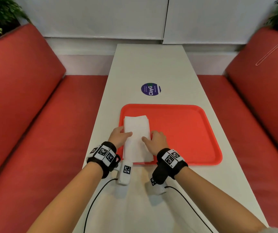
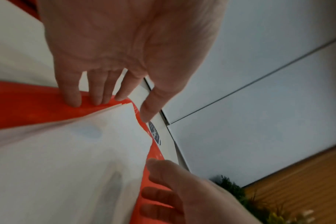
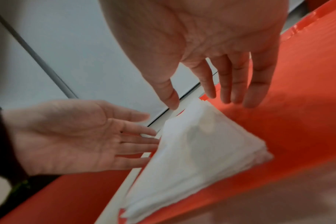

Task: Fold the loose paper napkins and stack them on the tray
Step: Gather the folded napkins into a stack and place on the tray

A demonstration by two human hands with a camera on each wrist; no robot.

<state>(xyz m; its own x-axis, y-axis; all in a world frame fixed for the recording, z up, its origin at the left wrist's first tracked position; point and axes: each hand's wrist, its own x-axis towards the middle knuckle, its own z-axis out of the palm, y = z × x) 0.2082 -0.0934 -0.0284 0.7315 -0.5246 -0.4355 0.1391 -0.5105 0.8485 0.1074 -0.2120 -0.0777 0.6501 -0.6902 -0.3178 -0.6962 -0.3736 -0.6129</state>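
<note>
A stack of folded white paper napkins lies along the left side of the red tray. My left hand is at the stack's left edge, its thumb lying over the top napkin. On the stack's right edge sits my right hand, thumb on the paper. In the left wrist view the left fingers are straight, their tips on the tray rim beside the napkins. Seen from the right wrist, the right fingers hang straight above the tray, beside the stack. Neither hand grips anything.
The tray sits on a long white table with a round purple sticker beyond it. Red bench seats run along both sides. Cables from the wrist cameras trail over the near table surface. Plants stand in the far corners.
</note>
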